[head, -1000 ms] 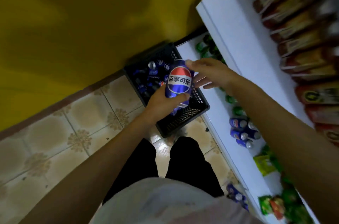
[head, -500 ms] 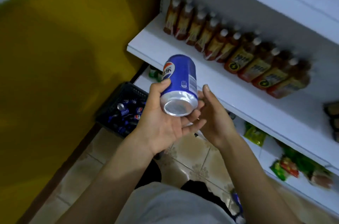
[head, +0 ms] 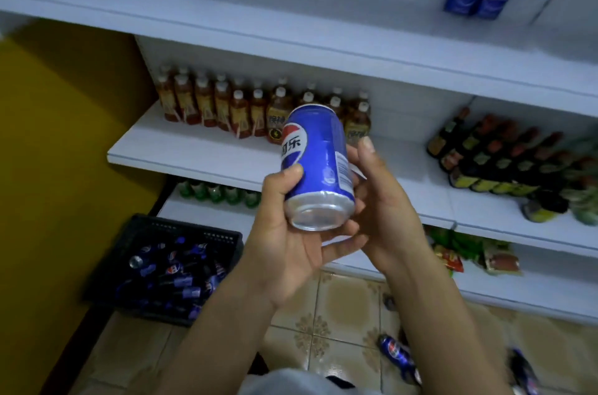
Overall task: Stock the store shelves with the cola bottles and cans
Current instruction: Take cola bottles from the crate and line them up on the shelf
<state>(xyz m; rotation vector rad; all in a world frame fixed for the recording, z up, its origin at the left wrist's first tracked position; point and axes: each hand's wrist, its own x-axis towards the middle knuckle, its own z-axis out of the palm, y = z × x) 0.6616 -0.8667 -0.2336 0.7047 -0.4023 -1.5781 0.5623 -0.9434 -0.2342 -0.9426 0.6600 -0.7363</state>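
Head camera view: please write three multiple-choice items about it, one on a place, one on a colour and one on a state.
1. Where does the black crate stand?
A. On the top shelf
B. On the floor, at the lower left
C. On the middle shelf

2. What colour is the body of the raised cola can?
A. Green
B. Orange
C. Blue

3. How is that cola can now?
A. Held in the air, base toward the camera
B. Standing on a shelf
C. Lying in the crate

Answers:
1 B: the black crate sits low on the floor beside the yellow wall, below the shelves.
2 C: its side is blue, with a red, white and blue logo.
3 A: its silver base faces the camera, and it rests on no shelf.
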